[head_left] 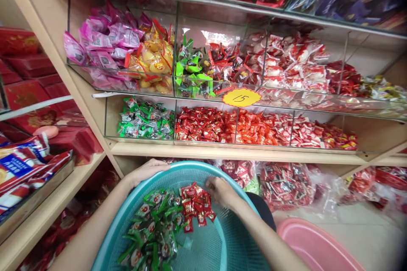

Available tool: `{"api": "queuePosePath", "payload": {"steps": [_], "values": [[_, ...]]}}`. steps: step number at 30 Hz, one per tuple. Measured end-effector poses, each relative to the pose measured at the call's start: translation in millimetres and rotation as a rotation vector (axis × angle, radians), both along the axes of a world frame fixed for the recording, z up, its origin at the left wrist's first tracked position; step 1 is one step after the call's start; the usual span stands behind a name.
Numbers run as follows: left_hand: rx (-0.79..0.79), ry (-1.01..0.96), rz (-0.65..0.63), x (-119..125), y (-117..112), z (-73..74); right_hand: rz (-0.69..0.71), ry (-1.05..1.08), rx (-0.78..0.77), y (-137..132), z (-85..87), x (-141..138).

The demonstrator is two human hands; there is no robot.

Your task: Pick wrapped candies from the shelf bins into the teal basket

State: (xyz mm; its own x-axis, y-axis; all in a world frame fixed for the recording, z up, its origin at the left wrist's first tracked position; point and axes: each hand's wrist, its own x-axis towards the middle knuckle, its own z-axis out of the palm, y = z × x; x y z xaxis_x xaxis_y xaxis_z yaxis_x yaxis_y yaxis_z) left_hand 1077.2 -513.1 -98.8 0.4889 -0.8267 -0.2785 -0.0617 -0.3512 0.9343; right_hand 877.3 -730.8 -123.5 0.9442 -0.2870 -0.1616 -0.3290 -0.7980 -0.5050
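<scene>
A teal plastic basket (184,167) with mesh walls is in front of me, tilted so that its inside shows. My left hand (149,172) grips its far left rim. Inside the basket lie green-wrapped candies (152,228) on the left and a small pile of red-wrapped candies (197,205) at the upper middle. My right hand (222,191) is inside the basket just right of the red candies, its fingers curled. Whatever those fingers may hold is hidden.
A shelf (238,152) with glass-fronted bins of wrapped candies rises ahead. One bin carries a yellow price tag (241,98). Below sit plastic bags of red candies (286,182). On the floor at right is a pink tub (314,241); red boxes (28,93) fill the left shelves.
</scene>
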Motion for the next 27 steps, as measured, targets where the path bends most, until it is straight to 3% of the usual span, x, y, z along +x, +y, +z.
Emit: {"api": "queuePosePath", "payload": {"steps": [3,5,7,11,13,15,20,27], "values": [[-0.008,-0.007,-0.001,-0.1,0.2,-0.4,-0.030,-0.004,-0.064,3.3,1.4,-1.7],[-0.002,-0.018,-0.005,-0.1,0.0,-0.6,-0.037,-0.019,-0.115,5.1,11.7,-2.3],[0.000,-0.024,-0.005,0.1,-0.6,-0.9,-0.050,-0.045,-0.132,5.2,32.3,-0.4],[0.001,-0.024,-0.011,0.3,-2.1,-1.1,-0.061,-0.264,-0.123,-3.9,92.4,18.4],[0.005,-0.033,-0.007,0.2,-2.3,-0.9,-0.130,-0.386,-0.202,-12.3,118.0,36.5],[0.007,-0.046,-0.001,-0.1,-1.7,-0.5,-0.231,-0.439,-0.302,-21.0,132.9,57.9],[-0.009,-0.040,-0.001,-0.8,1.6,-0.1,-0.309,-0.252,-0.391,-32.4,131.7,100.4],[-0.016,-0.034,0.004,0.3,1.4,-3.1,-0.340,-0.177,-0.374,-26.5,128.0,110.8]]}}
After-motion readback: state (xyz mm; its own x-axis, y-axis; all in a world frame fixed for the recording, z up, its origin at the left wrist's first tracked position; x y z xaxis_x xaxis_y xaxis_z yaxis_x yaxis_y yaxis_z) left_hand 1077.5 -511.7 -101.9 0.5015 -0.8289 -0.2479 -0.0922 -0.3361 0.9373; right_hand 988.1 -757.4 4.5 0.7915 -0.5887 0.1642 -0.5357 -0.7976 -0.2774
